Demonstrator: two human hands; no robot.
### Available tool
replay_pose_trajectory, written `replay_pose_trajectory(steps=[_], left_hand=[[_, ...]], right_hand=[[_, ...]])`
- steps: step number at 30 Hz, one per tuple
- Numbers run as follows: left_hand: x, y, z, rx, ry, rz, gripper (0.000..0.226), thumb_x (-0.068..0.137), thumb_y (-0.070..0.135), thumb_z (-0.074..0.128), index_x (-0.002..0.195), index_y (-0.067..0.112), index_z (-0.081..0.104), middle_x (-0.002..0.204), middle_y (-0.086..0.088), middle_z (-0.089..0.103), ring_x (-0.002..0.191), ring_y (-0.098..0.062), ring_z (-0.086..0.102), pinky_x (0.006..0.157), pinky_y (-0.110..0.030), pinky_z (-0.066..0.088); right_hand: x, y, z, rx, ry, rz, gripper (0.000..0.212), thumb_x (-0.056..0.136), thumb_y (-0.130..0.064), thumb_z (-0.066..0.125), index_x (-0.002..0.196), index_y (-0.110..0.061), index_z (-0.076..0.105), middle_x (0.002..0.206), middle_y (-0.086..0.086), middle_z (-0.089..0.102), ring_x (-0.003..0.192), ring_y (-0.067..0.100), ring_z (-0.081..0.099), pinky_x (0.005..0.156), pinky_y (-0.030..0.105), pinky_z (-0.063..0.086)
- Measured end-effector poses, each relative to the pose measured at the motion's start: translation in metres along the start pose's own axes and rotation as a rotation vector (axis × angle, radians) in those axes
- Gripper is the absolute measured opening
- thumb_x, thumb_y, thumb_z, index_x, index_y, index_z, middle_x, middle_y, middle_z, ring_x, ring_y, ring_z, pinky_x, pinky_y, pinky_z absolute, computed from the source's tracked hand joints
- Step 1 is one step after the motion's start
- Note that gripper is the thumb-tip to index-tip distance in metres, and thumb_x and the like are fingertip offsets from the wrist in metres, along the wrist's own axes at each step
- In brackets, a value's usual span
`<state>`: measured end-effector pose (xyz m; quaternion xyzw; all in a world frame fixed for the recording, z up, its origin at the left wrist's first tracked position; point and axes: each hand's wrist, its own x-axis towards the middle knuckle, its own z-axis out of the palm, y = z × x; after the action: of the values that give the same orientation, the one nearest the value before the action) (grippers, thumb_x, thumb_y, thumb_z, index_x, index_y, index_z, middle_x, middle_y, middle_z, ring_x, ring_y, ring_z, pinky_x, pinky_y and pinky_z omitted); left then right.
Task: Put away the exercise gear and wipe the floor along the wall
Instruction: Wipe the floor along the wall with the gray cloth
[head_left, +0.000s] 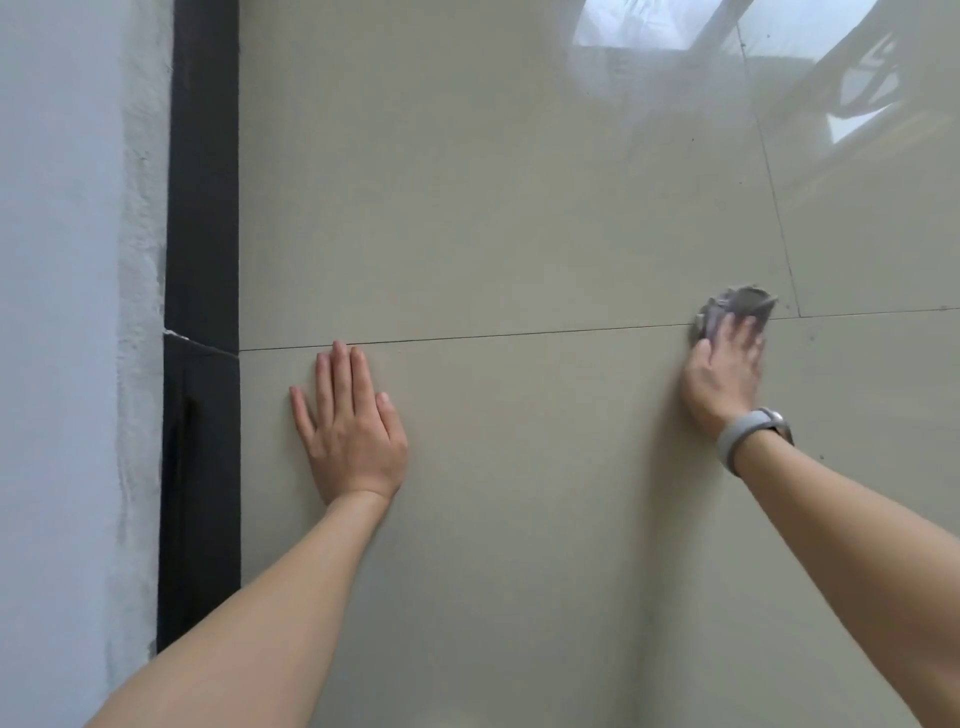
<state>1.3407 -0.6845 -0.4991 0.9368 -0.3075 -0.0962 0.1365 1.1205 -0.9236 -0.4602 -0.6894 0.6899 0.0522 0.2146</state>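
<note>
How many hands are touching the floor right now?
2. The left hand lies flat on the tile near the black baseboard; the right hand presses a cloth farther right.

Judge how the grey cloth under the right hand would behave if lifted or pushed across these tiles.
The grey cloth is bunched and creased under the right hand, so it likely hangs limp when lifted. It looks small and thin, probably light. The floor tile is glossy enough to reflect a window, so the cloth should slide easily when pushed, though it may crumple further.
</note>
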Motion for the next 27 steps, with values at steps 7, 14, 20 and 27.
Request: replay_pose_trajectory(steps=[7,14,20,27], left_hand=[[0.004,-0.004,0.004,-0.105,0.1,-0.003,0.055,0.087,0.025,0.029,0.137,0.004,0.04,0.146,-0.013,0.038,0.136,-0.026,0.033,0.114,-0.037,0.005],[0.005,-0.007,0.005,-0.234,0.176,-0.047,0.053,0.09,0.022,0.029,0.135,-0.006,0.038,0.142,-0.023,0.04,0.134,-0.035,0.033,0.113,-0.036,0.013],[0.004,-0.001,-0.001,0.061,-0.056,-0.023,0.074,0.084,0.045,0.028,0.141,-0.002,0.026,0.15,-0.022,0.025,0.14,-0.036,0.021,0.113,-0.039,0.003],[0.01,0.012,-0.029,0.172,-0.405,-0.109,0.077,0.094,0.05,0.023,0.144,0.005,-0.012,0.154,-0.014,-0.018,0.142,-0.028,-0.018,0.117,-0.041,-0.009]], right_hand=[[-0.027,-0.093,0.053,-0.02,-0.073,-0.56,0.052,0.095,-0.019,0.024,0.146,-0.014,0.014,0.157,0.007,0.002,0.145,0.02,-0.003,0.116,0.035,-0.004],[-0.095,-0.125,0.084,-0.209,-0.38,-1.312,0.057,0.086,-0.02,0.02,0.142,-0.018,0.031,0.152,0.002,0.026,0.139,0.012,0.007,0.114,0.028,-0.004],[-0.016,-0.075,0.015,-0.334,-0.283,-0.554,0.056,0.098,-0.018,0.025,0.147,-0.017,-0.002,0.156,0.003,-0.011,0.144,0.017,-0.013,0.118,0.034,-0.005],[-0.026,-0.017,-0.011,-0.342,-0.538,-0.267,0.061,0.098,-0.031,0.024,0.146,-0.008,-0.005,0.156,0.015,-0.01,0.144,0.027,-0.012,0.119,0.039,-0.003]])
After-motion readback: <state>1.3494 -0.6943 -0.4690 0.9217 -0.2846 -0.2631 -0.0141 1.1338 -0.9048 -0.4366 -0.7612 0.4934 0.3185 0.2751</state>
